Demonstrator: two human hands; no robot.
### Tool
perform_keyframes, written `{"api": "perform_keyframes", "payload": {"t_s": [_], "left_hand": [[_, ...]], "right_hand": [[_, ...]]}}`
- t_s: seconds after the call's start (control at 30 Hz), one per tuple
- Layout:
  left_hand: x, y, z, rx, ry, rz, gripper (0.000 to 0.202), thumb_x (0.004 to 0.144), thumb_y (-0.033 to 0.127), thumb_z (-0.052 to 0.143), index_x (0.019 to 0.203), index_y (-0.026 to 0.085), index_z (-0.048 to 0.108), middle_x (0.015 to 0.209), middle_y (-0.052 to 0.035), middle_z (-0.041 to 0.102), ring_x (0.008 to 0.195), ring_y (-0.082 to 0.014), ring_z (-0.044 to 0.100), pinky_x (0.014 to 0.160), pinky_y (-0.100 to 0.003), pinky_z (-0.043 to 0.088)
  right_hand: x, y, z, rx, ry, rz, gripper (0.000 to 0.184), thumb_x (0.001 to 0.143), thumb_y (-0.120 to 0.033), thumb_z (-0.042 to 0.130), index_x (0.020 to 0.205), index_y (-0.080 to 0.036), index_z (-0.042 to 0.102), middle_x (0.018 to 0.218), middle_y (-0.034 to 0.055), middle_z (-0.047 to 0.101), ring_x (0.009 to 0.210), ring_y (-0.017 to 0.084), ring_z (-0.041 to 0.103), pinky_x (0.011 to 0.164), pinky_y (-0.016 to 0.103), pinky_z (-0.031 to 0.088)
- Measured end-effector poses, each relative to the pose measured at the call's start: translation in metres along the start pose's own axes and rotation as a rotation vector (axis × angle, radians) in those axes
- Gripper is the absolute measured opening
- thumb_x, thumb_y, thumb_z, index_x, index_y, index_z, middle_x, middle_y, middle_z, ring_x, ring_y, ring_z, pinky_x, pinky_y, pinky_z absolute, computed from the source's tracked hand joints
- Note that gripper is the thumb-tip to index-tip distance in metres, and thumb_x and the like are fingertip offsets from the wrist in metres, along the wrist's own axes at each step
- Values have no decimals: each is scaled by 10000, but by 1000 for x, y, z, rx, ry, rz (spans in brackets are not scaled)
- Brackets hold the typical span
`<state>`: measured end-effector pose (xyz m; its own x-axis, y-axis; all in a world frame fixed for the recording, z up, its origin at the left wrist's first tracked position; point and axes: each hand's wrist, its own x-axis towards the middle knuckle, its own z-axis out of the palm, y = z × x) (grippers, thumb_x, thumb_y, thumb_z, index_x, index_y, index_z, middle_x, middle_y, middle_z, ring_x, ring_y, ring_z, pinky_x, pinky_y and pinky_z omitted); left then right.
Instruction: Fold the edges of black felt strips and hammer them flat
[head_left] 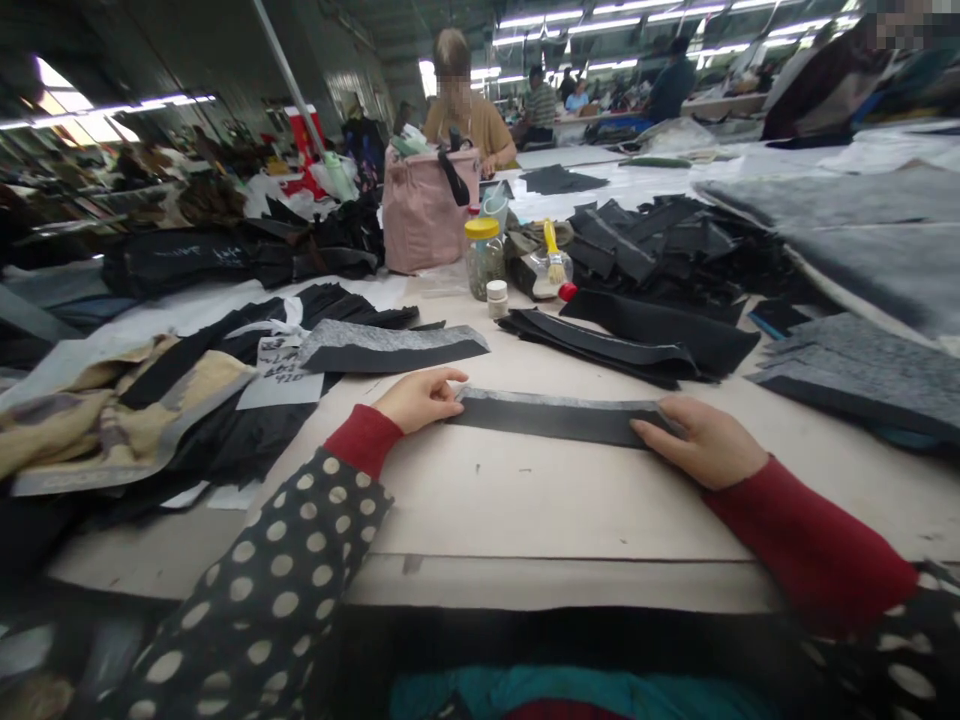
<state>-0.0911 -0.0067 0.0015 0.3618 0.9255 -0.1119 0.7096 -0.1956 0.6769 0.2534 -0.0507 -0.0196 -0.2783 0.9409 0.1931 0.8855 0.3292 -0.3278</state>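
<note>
A dark fabric strip [551,420] with a grey speckled upper edge stretches between my two hands, just above the pale table. My left hand [426,398] pinches its left end between thumb and forefinger. At the right end, the thumb of my right hand [706,440] lies in front and the fingers go behind, closed on it. Beyond my left hand lies a grey-and-black strip stack [394,345]. Past the middle of the held strip is a stack of black strips [600,345]. More grey speckled pieces [870,370] are piled to the right of my right hand.
A yellow-lidded jar [484,260], a small white bottle [497,298] and a yellow-handled brush [553,250] stand behind the strips. Farther back is a pink bag [424,210], with a person [472,120] behind it. Beige fabric [127,410] and a handwritten paper tag [279,375] lie left.
</note>
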Motion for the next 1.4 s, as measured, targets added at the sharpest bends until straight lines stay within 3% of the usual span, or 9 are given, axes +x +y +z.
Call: {"api": "perform_keyframes", "payload": {"t_s": [0.57,0.87,1.03,1.2,1.33,1.4], "left_hand": [[0,3,0,185,23,12,474,684,356,522,1121,178,490,674,37,550,628,-116,497,627,-219,379],[1,0,0,221,2,30,454,697,363,508,1119,200,470,683,35,511,626,-120,475,613,-227,377],[3,-1,0,292,54,106,467,671,370,540,1100,206,455,821,-4,434,657,-125,440,615,-252,401],[5,0,-2,273,-63,183,283,725,372,486,946,201,527,921,-25,415,727,-131,450,675,-267,421],[8,-3,-7,273,-156,182,281,750,403,463,899,198,585,951,-34,424,799,-150,463,706,-258,418],[9,-6,-9,278,-175,175,310,756,421,459,927,204,600,950,-34,432,823,-159,466,732,-264,413]], "right_hand": [[-1,-7,0,-122,22,-30,230,766,-330,440,600,-173,473,637,35,507,633,148,455,597,255,328],[-1,-9,0,-149,-5,-37,201,769,-311,451,640,-169,510,691,54,543,681,167,482,645,276,361],[-4,-2,2,-137,106,-16,201,728,-365,523,683,-169,515,838,80,550,780,196,500,695,305,390],[-13,3,1,-159,242,21,457,704,-394,563,1081,-145,501,1052,123,524,936,246,479,739,352,390],[-20,-1,1,-173,175,-146,217,791,-268,476,957,-206,602,994,67,576,904,206,485,760,336,353],[-22,-3,1,-179,131,-215,210,818,-218,433,892,-221,629,939,45,608,871,184,492,758,326,332]]}}
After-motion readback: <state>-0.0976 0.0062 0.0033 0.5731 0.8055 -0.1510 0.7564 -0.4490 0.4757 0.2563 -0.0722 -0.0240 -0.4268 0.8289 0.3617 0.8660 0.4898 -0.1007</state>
